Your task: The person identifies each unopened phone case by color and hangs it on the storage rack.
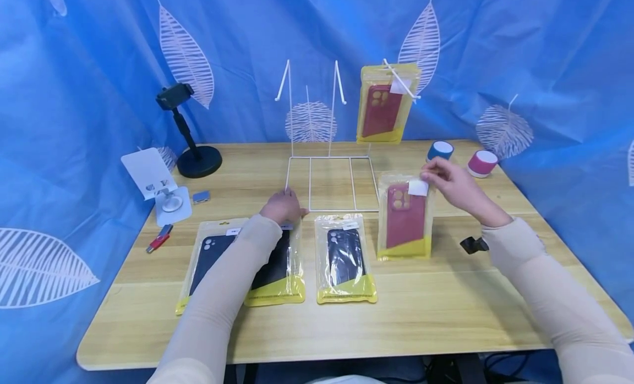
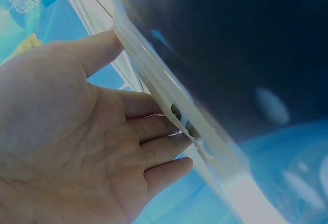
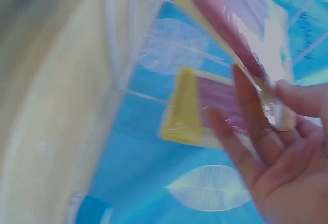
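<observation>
White phone stand point(image 1: 148, 174): on the bench point(image 1: 421, 318) towards 10 o'clock, a red-and-blue USB stick point(image 1: 159, 239) at its 6 o'clock.
Black phone holder point(image 1: 186, 132): upright on a round base, at the white stand's 1 o'clock.
First black-case pouch point(image 1: 208, 257): flat, long axis from 1 to 7 o'clock, yellow end at 7.
Left hand point(image 1: 284, 207): fingers nearly straight, thumb apart, touching the top edge of the second black-case pouch point(image 1: 272, 282).
Second pouch's lie: yellow end at 6 o'clock; hand and sleeve cover part of it.
White wire rack point(image 1: 353, 184): base at the left hand's 2 o'clock, hooks above.
Third black-case pouch point(image 1: 345, 257): flat, long axis nearly 12 to 6, camera cutout near 11, yellow end at 6.
Hung red-case pouch point(image 1: 382, 111): on a rack hook, long axis from 1 to 7, yellow end down.
Held red-case pouch point(image 1: 406, 219): at the third pouch's 1 o'clock, long axis 12 to 6, camera cutout up, yellow end at 6; bench contact cannot be told.
Right hand point(image 1: 453, 187): thumb and fingers pinching that pouch's upper right corner.
Blue-and-white cylinder point(image 1: 440, 150), pink-and-white cylinder point(image 1: 482, 164): at the right hand's 11 and 1 o'clock.
</observation>
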A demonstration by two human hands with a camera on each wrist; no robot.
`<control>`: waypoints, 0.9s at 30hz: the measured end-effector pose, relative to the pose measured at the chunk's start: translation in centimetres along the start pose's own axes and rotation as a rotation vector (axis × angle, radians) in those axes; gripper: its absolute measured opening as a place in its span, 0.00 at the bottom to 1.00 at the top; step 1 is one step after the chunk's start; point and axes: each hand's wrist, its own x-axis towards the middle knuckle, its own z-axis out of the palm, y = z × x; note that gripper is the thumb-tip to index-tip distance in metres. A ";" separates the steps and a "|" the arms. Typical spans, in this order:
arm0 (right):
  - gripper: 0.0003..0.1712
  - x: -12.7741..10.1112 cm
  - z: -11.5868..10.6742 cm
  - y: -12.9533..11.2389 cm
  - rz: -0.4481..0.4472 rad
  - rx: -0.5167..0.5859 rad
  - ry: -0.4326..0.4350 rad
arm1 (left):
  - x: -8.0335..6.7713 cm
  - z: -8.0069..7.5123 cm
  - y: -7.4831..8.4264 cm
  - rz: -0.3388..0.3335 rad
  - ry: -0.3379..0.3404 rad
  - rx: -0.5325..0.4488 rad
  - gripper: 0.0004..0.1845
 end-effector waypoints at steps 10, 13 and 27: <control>0.11 2.6 -3.8 -5.6 -0.230 0.101 0.460 | 0.1 0.1 -0.1 0.010 0.006 -0.005 0.46; 0.11 4.0 -4.5 -6.6 -0.199 0.103 0.489 | -0.1 0.1 -0.1 0.012 0.005 -0.007 0.45; 0.07 6.8 -4.4 -7.4 -0.113 0.071 0.458 | -0.5 0.0 -0.1 0.005 0.002 -0.041 0.45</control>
